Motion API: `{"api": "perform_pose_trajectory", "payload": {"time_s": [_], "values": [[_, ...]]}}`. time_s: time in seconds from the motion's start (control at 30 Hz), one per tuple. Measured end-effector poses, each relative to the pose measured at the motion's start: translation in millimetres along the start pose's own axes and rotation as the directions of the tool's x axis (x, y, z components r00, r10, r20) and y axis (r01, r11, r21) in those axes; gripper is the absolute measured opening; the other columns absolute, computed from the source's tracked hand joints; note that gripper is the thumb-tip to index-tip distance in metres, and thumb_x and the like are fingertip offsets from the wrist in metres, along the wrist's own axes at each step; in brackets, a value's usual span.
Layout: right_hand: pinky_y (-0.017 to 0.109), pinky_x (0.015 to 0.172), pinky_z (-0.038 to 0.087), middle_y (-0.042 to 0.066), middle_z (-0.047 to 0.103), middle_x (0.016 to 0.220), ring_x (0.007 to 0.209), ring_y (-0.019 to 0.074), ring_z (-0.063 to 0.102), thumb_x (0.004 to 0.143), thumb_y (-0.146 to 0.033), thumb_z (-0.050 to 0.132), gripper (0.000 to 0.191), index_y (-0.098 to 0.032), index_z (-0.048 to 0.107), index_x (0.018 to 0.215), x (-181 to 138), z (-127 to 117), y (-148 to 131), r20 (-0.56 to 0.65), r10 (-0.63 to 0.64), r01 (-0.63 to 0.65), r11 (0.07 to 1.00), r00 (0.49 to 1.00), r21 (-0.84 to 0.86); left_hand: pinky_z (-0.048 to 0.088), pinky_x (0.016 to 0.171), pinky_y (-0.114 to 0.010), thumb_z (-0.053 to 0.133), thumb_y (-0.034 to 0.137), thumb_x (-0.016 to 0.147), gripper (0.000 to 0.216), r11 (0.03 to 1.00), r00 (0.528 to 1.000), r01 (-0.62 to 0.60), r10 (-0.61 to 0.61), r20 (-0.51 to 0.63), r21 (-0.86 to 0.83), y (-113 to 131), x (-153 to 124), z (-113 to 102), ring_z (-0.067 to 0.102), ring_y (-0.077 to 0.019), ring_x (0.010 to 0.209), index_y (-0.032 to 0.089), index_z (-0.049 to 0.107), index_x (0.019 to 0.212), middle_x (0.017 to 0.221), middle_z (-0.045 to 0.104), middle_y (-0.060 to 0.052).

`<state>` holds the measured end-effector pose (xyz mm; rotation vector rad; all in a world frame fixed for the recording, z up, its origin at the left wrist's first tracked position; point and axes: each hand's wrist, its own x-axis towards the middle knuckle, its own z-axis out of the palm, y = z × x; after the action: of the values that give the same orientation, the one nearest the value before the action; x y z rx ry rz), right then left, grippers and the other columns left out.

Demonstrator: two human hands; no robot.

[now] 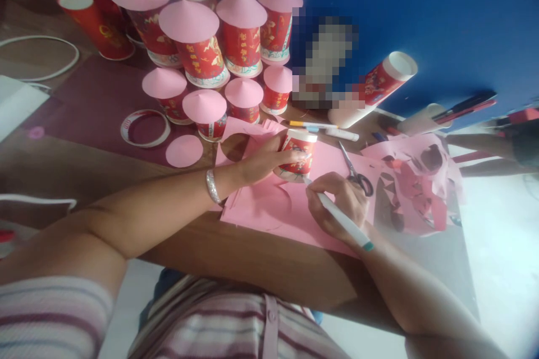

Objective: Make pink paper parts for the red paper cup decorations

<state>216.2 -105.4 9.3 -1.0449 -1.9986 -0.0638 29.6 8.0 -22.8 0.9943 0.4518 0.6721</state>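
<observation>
My left hand (pixel 269 160) is wrapped round a red printed paper cup (pixel 300 148) with a white band at its lower edge. The cup stands over a stack of pink paper sheets (pixel 261 207). In my right hand (pixel 339 202) is a white marker with a green end (pixel 347 222), its tip at the lower edge of the cup. Just beyond my right hand lie scissors with dark handles (pixel 357 176) on the pink paper. A curved line or cut shows on the top sheet below the cup.
Several red cups with pink cone tops (pixel 189 22) stand stacked at the back left. A tape roll (pixel 145 128) and a pink paper disc (pixel 184 151) lie left. Pink scraps (pixel 421 190) are heaped right. Pens (pixel 314 125) lie behind the cup. Another person's arm (pixel 484 146) shows far right.
</observation>
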Motion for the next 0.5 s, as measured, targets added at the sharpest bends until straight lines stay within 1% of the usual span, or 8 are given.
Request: {"api": "perform_pose_trajectory", "payload": {"time_s": [0.13,0.23,0.37,0.5], "values": [[0.027,0.055,0.057,-0.004,0.077,0.079,0.06,0.0147,0.072,0.105,-0.01,0.068,0.018,-0.028,0.064,0.106,-0.3,-2.6,1.3,-0.002,-0.026,0.026,1.0,1.0,-0.005,0.06,0.072,-0.026,0.099,0.043,0.083,0.05,1.0,1.0,0.009,-0.009,0.0,-0.002,0.8,0.0,0.3,0.074,-0.0148,0.084,0.019,0.068,0.114,0.097,0.077,-0.001],[0.027,0.055,0.059,-0.004,0.077,0.078,0.059,0.0151,0.072,0.104,-0.01,0.068,0.019,-0.028,0.065,0.106,0.4,-2.7,1.7,0.004,-0.017,0.017,1.0,1.0,-0.012,0.062,0.077,-0.028,0.1,0.043,0.082,0.051,1.0,1.0,-0.01,0.01,-0.015,0.0,0.2,0.3,0.7,0.075,-0.0149,0.086,0.019,0.068,0.114,0.098,0.076,-0.001],[0.025,0.056,0.06,-0.004,0.077,0.08,0.06,0.0149,0.073,0.102,-0.009,0.07,0.02,-0.028,0.066,0.107,2.0,-2.3,2.5,-0.004,-0.027,0.027,1.0,1.0,0.011,0.064,0.078,-0.028,0.1,0.043,0.082,0.053,1.0,1.0,0.011,-0.011,-0.014,-0.001,-1.2,0.7,0.6,0.076,-0.0162,0.09,0.019,0.069,0.117,0.1,0.076,-0.001],[0.026,0.057,0.061,-0.004,0.078,0.08,0.06,0.0156,0.074,0.103,-0.009,0.07,0.02,-0.028,0.067,0.109,1.7,-2.5,3.5,0.004,-0.021,0.021,1.0,1.0,0.01,0.066,0.081,-0.029,0.099,0.044,0.083,0.051,1.0,1.0,0.005,-0.005,-0.017,-0.014,-3.7,1.5,-0.3,0.076,-0.0168,0.092,0.02,0.069,0.116,0.101,0.076,-0.001]]}}
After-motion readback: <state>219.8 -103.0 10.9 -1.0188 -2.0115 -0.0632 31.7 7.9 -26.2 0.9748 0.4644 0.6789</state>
